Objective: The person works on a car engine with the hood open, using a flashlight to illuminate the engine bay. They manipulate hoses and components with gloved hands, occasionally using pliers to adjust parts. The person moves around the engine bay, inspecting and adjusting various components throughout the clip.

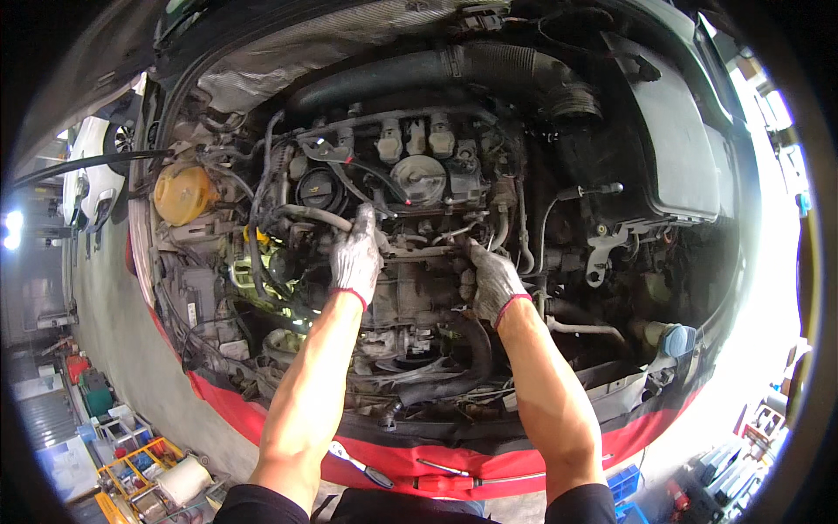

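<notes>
In the middle of an open engine bay, my left hand [356, 258], in a grey-white glove with a red cuff, closes round the end of a grey-brown hose [314, 215]. Its thumb side lies by a metal pipe [426, 253] that crosses between my hands. My right hand [496, 281], gloved alike, is curled at the pipe's right end, with its fingertips partly hidden among the parts; what they grip I cannot make out. Just beyond my left hand are a black round cap [319, 189] and what looks like a pair of pliers [327, 150] resting on the engine.
A red and black cover [236, 410] drapes the front edge, with a ratchet [361, 465] and a red-handled screwdriver [443, 483] on it. A yellowish reservoir [183, 194] sits left, a blue cap [677, 340] right. A yellow-framed cart [144, 467] stands on the floor at lower left.
</notes>
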`<action>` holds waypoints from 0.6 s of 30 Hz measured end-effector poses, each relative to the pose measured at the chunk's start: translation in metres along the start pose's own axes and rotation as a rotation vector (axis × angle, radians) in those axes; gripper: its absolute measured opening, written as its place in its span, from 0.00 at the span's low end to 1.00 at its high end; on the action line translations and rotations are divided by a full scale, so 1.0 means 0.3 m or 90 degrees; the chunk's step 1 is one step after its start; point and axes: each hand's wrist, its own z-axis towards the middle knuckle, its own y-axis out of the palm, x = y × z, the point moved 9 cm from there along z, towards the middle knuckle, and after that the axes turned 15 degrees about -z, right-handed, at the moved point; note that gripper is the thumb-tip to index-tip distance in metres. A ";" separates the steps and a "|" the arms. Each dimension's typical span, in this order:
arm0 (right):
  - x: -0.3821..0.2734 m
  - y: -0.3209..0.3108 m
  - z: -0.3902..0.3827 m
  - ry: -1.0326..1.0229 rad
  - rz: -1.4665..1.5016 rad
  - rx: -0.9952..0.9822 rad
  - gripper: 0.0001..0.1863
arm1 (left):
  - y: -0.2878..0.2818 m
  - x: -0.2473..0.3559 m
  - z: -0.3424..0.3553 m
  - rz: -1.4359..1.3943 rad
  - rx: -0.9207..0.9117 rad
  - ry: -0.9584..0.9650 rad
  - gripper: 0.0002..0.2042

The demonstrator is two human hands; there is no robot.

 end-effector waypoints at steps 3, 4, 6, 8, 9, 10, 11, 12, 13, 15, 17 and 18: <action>0.015 0.005 0.008 -0.003 0.004 -0.003 0.12 | -0.071 -0.037 0.096 0.031 -0.038 0.135 0.25; 0.017 0.031 0.013 -0.010 0.014 -0.015 0.12 | -0.125 -0.037 0.158 0.081 -0.077 0.245 0.25; 0.012 0.030 -0.003 0.003 0.030 -0.015 0.12 | -0.097 -0.037 0.154 0.067 -0.074 0.218 0.25; -0.006 0.038 -0.030 -0.007 0.042 -0.007 0.12 | -0.081 -0.040 0.125 0.063 -0.051 0.170 0.25; 0.033 -0.037 0.040 -0.009 -0.018 -0.005 0.13 | 0.002 -0.021 0.041 0.034 -0.029 0.101 0.25; 0.031 -0.037 0.043 -0.017 -0.012 0.004 0.13 | 0.021 0.015 -0.010 0.012 0.009 0.046 0.25; 0.024 -0.024 0.034 -0.026 -0.005 0.010 0.14 | 0.024 0.030 -0.020 0.008 -0.016 -0.002 0.22; 0.015 -0.028 0.033 -0.036 0.002 0.024 0.14 | 0.069 0.103 -0.045 -0.011 -0.050 0.066 0.21; 0.017 -0.036 0.044 -0.038 -0.013 0.038 0.14 | 0.123 0.180 -0.075 -0.030 -0.085 0.133 0.19; 0.034 0.057 -0.012 0.032 -0.014 -0.007 0.15 | 0.158 0.321 -0.062 0.299 -0.130 0.500 0.16; 0.014 0.031 0.000 0.000 0.014 -0.010 0.15 | 0.274 0.346 -0.062 0.401 -0.195 0.589 0.17; 0.027 -0.019 0.057 -0.050 0.053 -0.001 0.15 | 0.278 0.295 -0.054 0.195 -0.207 0.315 0.20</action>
